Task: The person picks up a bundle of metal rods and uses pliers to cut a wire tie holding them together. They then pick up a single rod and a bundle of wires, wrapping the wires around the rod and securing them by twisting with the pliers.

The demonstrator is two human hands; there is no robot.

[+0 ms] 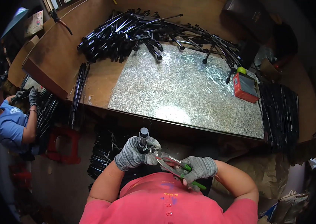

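Note:
My left hand (131,156), in a grey knitted glove, is closed around a black rod-like part with a thick round cap (144,132) that sticks up above the fingers. In my gloved right hand (202,167) is a pair of pliers (171,164) with green handles. The jaws of the pliers meet the black part beside my left thumb. Whether they grip anything there is too small to tell. Both hands are in front of my chest, short of the table's near edge. My left fingers hide much of the black part.
On the table lies a speckled stone slab (158,89) with thin clear strips (215,71). Black rods (124,33) are heaped behind it; more rods (280,115) lie right. A red box (244,87) stands on the slab. At left, a co-worker (10,125) sits near a red stool (64,147).

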